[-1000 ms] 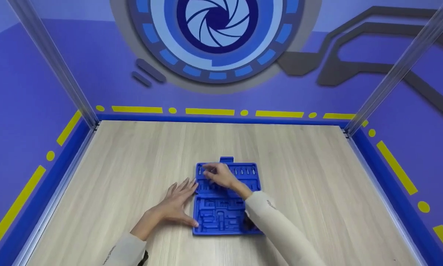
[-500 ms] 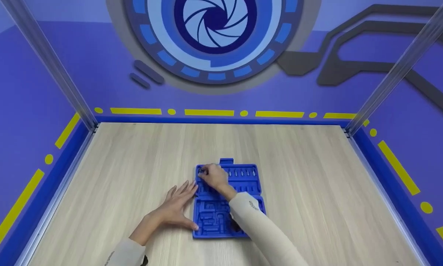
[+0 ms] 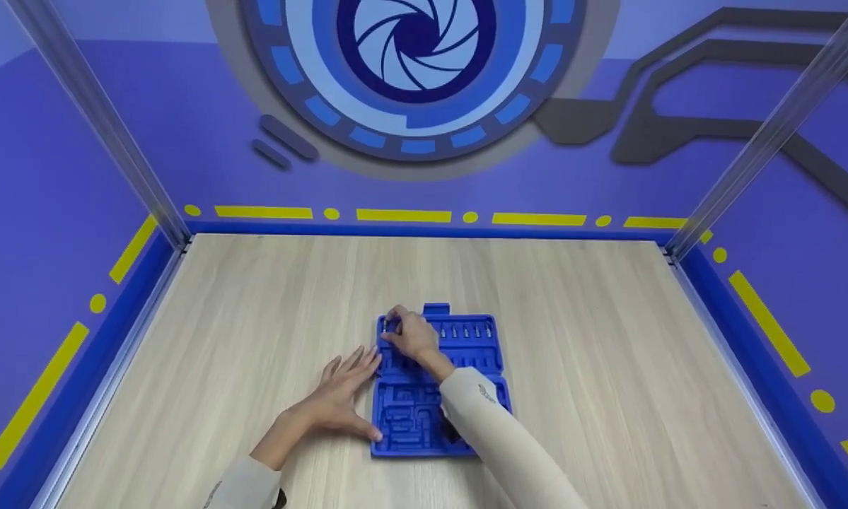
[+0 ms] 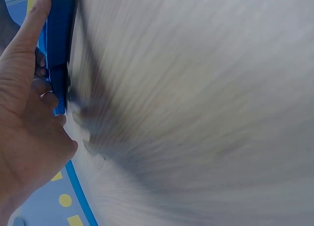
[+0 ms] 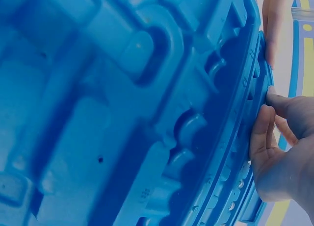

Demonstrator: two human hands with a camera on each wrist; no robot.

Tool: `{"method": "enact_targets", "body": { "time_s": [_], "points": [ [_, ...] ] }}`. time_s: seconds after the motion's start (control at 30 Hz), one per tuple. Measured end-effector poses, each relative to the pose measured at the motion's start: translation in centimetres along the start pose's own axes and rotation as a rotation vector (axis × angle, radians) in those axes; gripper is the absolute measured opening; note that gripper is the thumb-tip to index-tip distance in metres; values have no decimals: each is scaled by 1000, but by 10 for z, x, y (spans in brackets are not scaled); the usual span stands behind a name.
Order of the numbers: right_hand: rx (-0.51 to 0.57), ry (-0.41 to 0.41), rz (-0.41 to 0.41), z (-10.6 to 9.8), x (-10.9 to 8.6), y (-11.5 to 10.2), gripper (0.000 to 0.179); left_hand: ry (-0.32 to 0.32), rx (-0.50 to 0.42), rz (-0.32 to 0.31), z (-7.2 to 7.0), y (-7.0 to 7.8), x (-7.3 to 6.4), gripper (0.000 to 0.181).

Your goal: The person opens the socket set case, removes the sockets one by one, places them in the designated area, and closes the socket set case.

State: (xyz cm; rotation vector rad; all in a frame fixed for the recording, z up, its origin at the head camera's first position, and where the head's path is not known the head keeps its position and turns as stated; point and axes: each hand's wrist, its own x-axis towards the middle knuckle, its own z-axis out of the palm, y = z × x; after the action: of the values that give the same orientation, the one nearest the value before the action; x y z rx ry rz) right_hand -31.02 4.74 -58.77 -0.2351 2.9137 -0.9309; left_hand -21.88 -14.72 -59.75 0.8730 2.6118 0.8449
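An open blue plastic tool case (image 3: pixel 427 452) lies on the table, its moulded halves unfolded. My right hand (image 3: pixel 416 336) reaches over the far half, its curled thumb and forefinger at both ends of a small metal bit (image 3: pixel 385 326) in the far left slot. In the right wrist view the fingers (image 5: pixel 262 130) are at the case's edge; the bit itself is hidden there. My left hand (image 3: pixel 335 399) lies spread along the case's left side, thumb on the near corner and fingertips against the edge. It holds nothing; in the left wrist view the thumb (image 4: pixel 32 27) touches the case wall.
Several more metal bits (image 3: pixel 466 331) stand in a row at the far right of the case. A latch tab (image 3: pixel 436 309) sticks out from its far edge. Blue panels with yellow marks (image 3: pixel 404 215) and metal posts (image 3: pixel 749 148) border the wooden table (image 3: pixel 607 339).
My right hand has moved slightly left and down onto the far left slot, its fingers closing in around the bit. The left hand has stayed at the case's side.
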Motion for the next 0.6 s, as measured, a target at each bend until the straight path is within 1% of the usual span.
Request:
{"method": "enact_targets", "body": {
  "time_s": [0.23,0.43,0.53,0.6],
  "points": [
    [29,2,-44,0,-5,1,22,2,-25,-2,1,2,-1,134],
    [36,-13,-38,1,-5,1,18,-3,-6,-9,0,2,-2,134],
    [50,0,-36,3,-6,2,17,1,5,-11,-1,2,-2,134],
    [79,14,-35,3,-7,3,17,-3,15,-16,-1,2,-1,135]
  ]
}}
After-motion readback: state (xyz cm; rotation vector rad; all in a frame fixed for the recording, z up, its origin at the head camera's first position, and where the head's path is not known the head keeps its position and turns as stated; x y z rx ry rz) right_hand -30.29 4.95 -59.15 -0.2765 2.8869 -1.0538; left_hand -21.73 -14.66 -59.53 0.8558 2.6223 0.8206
